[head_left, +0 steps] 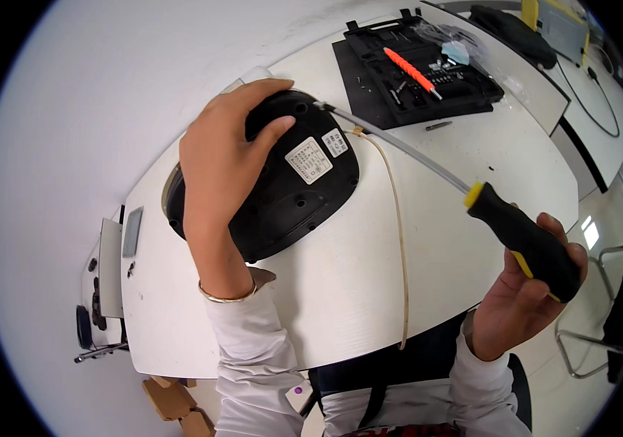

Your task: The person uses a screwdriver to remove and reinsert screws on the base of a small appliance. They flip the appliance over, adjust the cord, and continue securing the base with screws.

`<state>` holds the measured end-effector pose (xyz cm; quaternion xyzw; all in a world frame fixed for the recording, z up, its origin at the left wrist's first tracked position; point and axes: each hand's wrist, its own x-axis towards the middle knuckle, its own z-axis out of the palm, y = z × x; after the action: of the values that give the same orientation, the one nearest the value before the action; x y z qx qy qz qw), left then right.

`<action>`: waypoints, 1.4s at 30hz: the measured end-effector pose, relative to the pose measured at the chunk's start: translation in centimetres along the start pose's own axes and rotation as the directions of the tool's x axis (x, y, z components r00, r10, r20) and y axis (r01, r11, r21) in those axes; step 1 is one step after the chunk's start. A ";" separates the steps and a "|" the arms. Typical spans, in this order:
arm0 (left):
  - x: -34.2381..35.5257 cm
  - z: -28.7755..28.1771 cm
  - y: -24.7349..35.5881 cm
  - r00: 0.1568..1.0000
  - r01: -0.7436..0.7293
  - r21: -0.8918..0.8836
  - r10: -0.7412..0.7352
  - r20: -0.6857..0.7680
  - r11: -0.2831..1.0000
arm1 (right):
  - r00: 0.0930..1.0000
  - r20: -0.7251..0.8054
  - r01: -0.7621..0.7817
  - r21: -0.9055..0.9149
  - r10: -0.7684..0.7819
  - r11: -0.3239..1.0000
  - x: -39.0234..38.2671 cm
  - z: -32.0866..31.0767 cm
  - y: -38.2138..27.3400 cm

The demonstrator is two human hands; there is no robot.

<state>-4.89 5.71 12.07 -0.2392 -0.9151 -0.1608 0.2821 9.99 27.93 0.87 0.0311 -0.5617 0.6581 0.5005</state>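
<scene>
My left hand (217, 167) grips a black plastic appliance base (304, 204) with two white labels and several screw holes, its fingers curled over the top edge and thumb on the surface. My right hand (508, 309) is closed round the black and yellow handle of a long screwdriver (515, 233). The screwdriver's tip reaches the base's upper right rim, near a hole; I cannot tell whether it touches. A cream cord (400, 240) runs from behind the base down across the white desk (464, 255).
An open black tool case (472, 95) on a dark mat holds bits and an orange-handled tool (406, 67); a loose bit (439, 125) lies below it. A grey rectangular object (134, 231) is at left. Another desk (592, 124), chairs and cardboard boxes (169, 400) surround the desk, beside a wall.
</scene>
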 end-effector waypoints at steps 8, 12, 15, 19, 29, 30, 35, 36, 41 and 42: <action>0.4 -0.2 0.7 0.996 0.059 -0.026 -0.056 0.076 0.998 | 0.996 0.064 0.051 0.102 -0.058 0.994 -0.6 1.0 0.8; 0.3 -0.2 0.5 0.997 0.046 -0.024 -0.045 0.056 0.999 | 0.986 0.159 0.029 0.116 -0.047 0.993 -0.7 1.1 0.9; 0.3 0.0 0.3 0.999 0.019 -0.016 -0.019 0.036 1.000 | 0.980 0.181 0.059 0.149 -0.086 0.987 -0.8 1.5 1.4; 0.4 -0.2 0.7 0.995 0.061 -0.012 -0.060 0.083 0.998 | 0.969 0.210 0.103 0.136 -0.130 0.985 -1.0 1.9 1.4; 0.4 0.1 0.4 0.999 0.029 -0.002 -0.029 0.041 1.000 | 0.924 0.358 0.062 0.212 -0.136 0.975 -1.3 2.4 -0.2; 0.4 0.1 0.4 0.999 0.028 -0.005 -0.027 0.041 1.000 | 0.918 0.372 0.068 0.185 -0.134 0.980 -1.3 2.9 -0.7; 0.3 -0.1 0.5 0.999 0.034 0.006 -0.034 0.038 0.999 | 0.805 0.584 0.136 -0.002 -0.110 0.991 -1.0 3.1 -3.3; 0.2 0.0 0.4 0.999 0.019 0.005 -0.019 0.027 1.000 | 0.779 0.618 0.167 -0.042 -0.105 0.985 -0.9 3.2 -3.8; 0.4 0.2 0.4 1.000 0.001 0.007 -0.001 0.022 1.000 | 0.771 0.633 0.294 -0.247 -0.077 0.923 -0.2 3.8 -5.8; 0.3 0.1 0.6 0.999 0.032 0.010 -0.032 0.041 0.999 | 0.766 0.642 0.274 -0.286 -0.029 0.918 0.3 3.7 -6.2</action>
<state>-4.82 6.31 12.27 -0.2266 -0.9250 -0.1562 0.2618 12.19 24.51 6.78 0.2008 -0.8027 0.4510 0.3347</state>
